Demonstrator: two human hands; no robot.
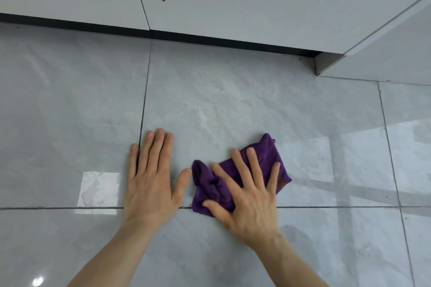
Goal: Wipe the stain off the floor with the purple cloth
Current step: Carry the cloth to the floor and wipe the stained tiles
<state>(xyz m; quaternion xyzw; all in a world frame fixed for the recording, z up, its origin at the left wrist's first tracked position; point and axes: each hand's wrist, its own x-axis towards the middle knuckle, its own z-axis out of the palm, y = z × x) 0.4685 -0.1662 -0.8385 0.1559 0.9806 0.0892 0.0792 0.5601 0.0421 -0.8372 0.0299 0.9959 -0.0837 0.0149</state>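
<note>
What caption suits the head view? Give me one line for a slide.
Right hand presses the crumpled purple cloth flat on the grey tiled floor; left hand braces beside it.

We see a glossy grey marbled tile floor [221, 105] with dark grout lines, one running away from us and one crossing just under the hands. Lying on it: the crumpled purple cloth [268, 154] over the grout crossing line, pressed flat under our right hand [251, 202] with fingers spread, and our left hand [149, 184] palm-down on bare tile just beside the cloth, apart from it. We can't make out any stain on the visible tile.
</note>
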